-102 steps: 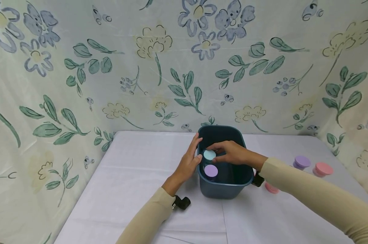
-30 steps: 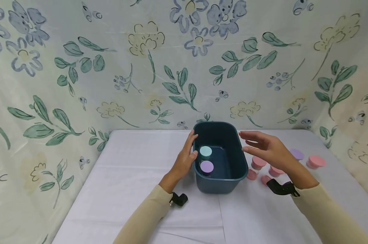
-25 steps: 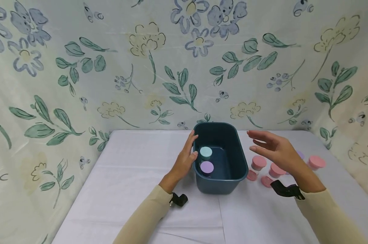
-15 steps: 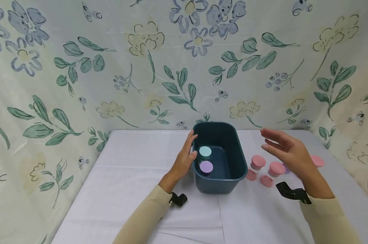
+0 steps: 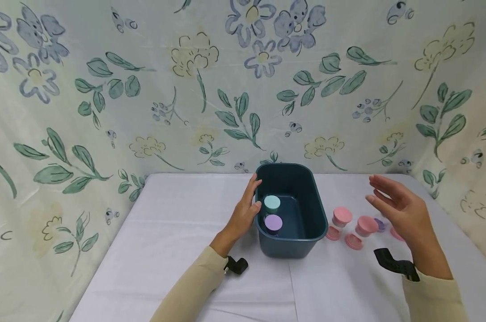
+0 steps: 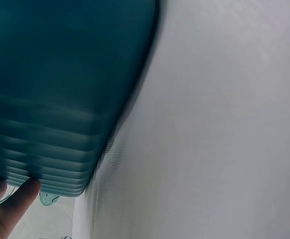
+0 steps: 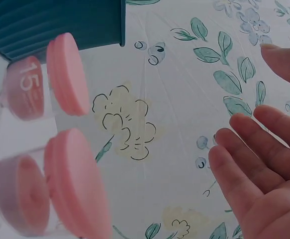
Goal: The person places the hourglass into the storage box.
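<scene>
My left hand (image 5: 241,214) rests against the left side of a dark blue plastic bin (image 5: 291,248), its thumb at the rim. In the left wrist view, straight fingertips (image 6: 30,186) touch the bin's ribbed outer wall. Inside the bin, a teal-capped sand timer (image 5: 272,203) and a purple-capped sand timer (image 5: 273,222) stand along its left side. My right hand (image 5: 405,212) hovers, holding nothing, fingers spread from the thumb, above the table's right side. Nearest it are pink-capped sand timers (image 5: 366,226); the right wrist view shows "15" on one pink timer (image 7: 25,87).
Another pink sand timer (image 5: 341,216) stands right of the bin. A purple one (image 5: 380,225) and a pink one (image 5: 397,234) are partly hidden by my right hand. White cloth covers the table (image 5: 178,223); a floral curtain (image 5: 210,112) hangs behind.
My right hand has let go of the teal-capped timer inside the bin, come out, and moved right over the pink timers. My left hand stays on the bin's side.
</scene>
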`<state>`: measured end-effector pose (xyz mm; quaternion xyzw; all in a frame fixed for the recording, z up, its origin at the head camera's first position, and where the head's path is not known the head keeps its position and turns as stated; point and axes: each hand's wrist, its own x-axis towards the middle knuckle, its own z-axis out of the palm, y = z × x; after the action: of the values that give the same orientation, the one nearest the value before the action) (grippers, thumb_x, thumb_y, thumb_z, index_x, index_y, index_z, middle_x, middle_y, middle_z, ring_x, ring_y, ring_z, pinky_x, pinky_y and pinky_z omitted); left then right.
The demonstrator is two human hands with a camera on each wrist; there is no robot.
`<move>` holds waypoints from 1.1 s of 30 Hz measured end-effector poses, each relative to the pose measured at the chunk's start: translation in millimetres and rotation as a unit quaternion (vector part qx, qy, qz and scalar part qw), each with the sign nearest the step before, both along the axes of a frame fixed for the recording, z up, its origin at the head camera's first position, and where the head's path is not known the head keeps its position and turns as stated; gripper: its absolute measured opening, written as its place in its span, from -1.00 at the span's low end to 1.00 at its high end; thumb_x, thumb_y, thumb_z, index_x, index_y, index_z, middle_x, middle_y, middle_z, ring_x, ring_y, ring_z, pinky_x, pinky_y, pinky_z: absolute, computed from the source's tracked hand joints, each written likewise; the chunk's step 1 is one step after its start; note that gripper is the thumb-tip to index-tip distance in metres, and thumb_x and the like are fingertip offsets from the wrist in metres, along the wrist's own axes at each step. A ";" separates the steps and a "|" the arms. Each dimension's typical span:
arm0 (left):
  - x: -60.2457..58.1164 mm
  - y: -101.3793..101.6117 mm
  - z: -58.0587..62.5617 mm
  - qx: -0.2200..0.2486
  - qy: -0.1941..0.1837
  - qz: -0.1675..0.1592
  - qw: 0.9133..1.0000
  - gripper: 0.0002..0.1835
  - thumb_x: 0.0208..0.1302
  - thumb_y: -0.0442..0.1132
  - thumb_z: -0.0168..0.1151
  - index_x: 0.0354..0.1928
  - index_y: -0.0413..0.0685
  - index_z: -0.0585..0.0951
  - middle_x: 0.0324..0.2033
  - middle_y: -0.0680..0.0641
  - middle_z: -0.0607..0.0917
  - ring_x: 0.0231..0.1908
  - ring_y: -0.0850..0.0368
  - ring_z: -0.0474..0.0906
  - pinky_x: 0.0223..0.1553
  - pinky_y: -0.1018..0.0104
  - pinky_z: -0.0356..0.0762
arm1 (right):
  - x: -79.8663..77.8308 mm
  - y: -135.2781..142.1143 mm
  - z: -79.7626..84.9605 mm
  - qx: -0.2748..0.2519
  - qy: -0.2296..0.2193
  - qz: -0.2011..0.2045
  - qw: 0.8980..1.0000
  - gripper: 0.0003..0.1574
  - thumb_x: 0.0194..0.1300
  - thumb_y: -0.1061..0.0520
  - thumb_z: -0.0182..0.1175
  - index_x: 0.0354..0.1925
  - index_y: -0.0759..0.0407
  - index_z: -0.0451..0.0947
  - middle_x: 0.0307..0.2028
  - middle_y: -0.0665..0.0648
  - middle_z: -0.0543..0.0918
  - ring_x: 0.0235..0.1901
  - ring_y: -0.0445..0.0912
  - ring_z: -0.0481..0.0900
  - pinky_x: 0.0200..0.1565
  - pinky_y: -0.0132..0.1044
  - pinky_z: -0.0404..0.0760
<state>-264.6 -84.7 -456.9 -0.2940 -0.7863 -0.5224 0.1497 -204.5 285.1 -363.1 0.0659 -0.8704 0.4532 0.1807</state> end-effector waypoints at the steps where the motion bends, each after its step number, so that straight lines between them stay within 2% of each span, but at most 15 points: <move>1: -0.2 0.3 0.1 0.000 0.000 0.000 1.000 -0.23 0.38 0.26 -0.32 0.49 -0.02 0.07 0.52 0.04 -0.13 0.48 0.12 -0.19 0.37 -0.20 -0.09 | 0.5 0.8 -0.8 -0.003 0.003 -0.004 1.000 -0.25 0.26 0.04 0.28 0.39 -0.04 0.30 0.30 0.03 0.43 0.23 -0.25 0.41 -0.11 -0.71 0.41; 5: -0.7 0.9 0.0 0.002 0.001 -0.002 1.000 -0.30 0.40 0.12 -0.27 0.48 -0.07 0.07 0.52 0.05 -0.13 0.48 0.11 -0.19 0.37 -0.22 -0.09 | 1.0 4.6 -4.3 -0.012 0.012 -0.014 1.000 -0.25 0.26 0.08 0.28 0.38 -0.01 0.31 0.29 0.01 0.44 0.21 -0.29 0.42 -0.09 -0.72 0.39; 10: -0.2 1.1 -2.1 0.004 -0.005 -0.002 1.000 -0.34 0.34 -0.11 -0.21 0.49 -0.01 0.07 0.52 0.06 -0.12 0.48 0.11 -0.18 0.36 -0.24 -0.09 | 0.4 12.0 -8.2 -0.029 0.018 -0.025 0.999 -0.25 0.24 0.12 0.29 0.37 0.03 0.32 0.28 0.01 0.45 0.18 -0.33 0.44 -0.07 -0.73 0.38; 15: 2.5 2.6 -4.5 0.000 -0.016 -0.003 1.000 -0.28 0.39 0.15 -0.26 0.49 -0.03 0.07 0.52 0.08 -0.13 0.48 0.14 -0.18 0.36 -0.22 -0.08 | 1.2 21.2 -14.8 -0.045 0.012 -0.062 0.997 -0.25 0.24 0.09 0.29 0.37 -0.03 0.32 0.27 -0.03 0.46 0.19 -0.34 0.43 -0.08 -0.74 0.36; 21: 5.0 2.0 -3.5 -0.003 -0.010 -0.003 1.000 -0.34 0.39 0.01 -0.23 0.49 0.02 0.07 0.52 0.07 -0.12 0.48 0.13 -0.18 0.36 -0.22 -0.07 | -1.7 29.9 -24.1 -0.059 0.005 -0.102 0.993 -0.25 0.26 0.05 0.28 0.38 -0.08 0.31 0.28 -0.04 0.45 0.22 -0.32 0.40 -0.07 -0.75 0.35; 26: 4.7 1.1 -1.2 -0.005 -0.006 0.004 1.000 -0.28 0.40 0.19 -0.29 0.49 0.02 0.06 0.52 0.05 -0.11 0.48 0.12 -0.17 0.36 -0.22 -0.07 | -8.2 35.2 -27.7 -0.055 -0.010 -0.135 0.989 -0.25 0.29 -0.03 0.23 0.40 -0.14 0.27 0.32 -0.05 0.40 0.29 -0.26 0.34 -0.03 -0.74 0.32; 33: 3.9 0.7 -0.5 -0.002 -0.005 0.004 1.000 -0.27 0.40 0.20 -0.31 0.49 -0.01 0.06 0.52 0.04 -0.12 0.48 0.11 -0.18 0.35 -0.24 -0.07 | -16.3 39.3 -37.0 -0.031 -0.047 -0.164 0.985 -0.17 0.29 -0.14 0.19 0.45 -0.08 0.18 0.40 0.06 0.29 0.37 -0.12 0.24 0.14 -0.60 0.26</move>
<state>-260.8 -83.9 -457.4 -0.2885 -0.7894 -0.5215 0.1473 -220.9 324.4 -400.2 -0.1052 -0.8625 0.4467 0.2132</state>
